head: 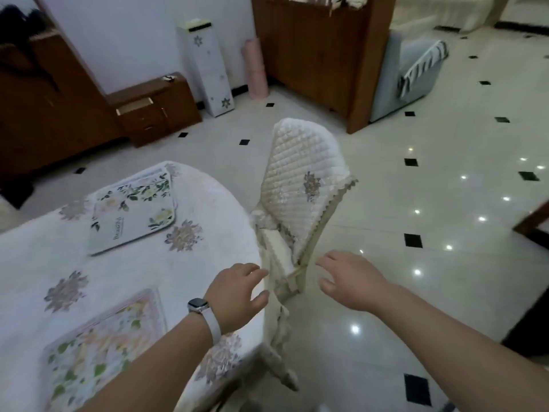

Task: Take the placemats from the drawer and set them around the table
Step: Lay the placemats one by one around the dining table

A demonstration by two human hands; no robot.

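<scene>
At the left of the frame, on the round bench (pixel 208 200) under its white quilted cloth, two floral placemats already lie flat. One placemat (pixel 133 209), pale with green leaves and a line of print, sits in the middle left. The other placemat (pixel 104 346), pinkish with green and peach flowers, sits at the lower left, partly under the left forearm. Both rest well apart from each other and lie smooth on the cloth.

The left hand (pixel 237 295), a smartwatch (pixel 198 305) on its wrist, hangs over the bench's right edge with fingers loosely spread and nothing in it. The right hand (pixel 350 281) is likewise empty and relaxed, out over the tiled floor (pixel 445 203). Between the two hands stands a chair (pixel 300 185) in a quilted cream cover, pushed close against the bench.

In the upper left of the frame a low wooden cabinet has its top drawer (pixel 135 106) pulled partly open; whether more mats remain inside cannot be told.

The mats look thin, light and flexible, with a smooth printed face, so they would likely droop if lifted by one corner and could slide on the cloth. A pinch at two opposite edges, or one hand flat beneath, should carry them level. They seem in no way fragile, so a firm grip would do no harm.
</scene>
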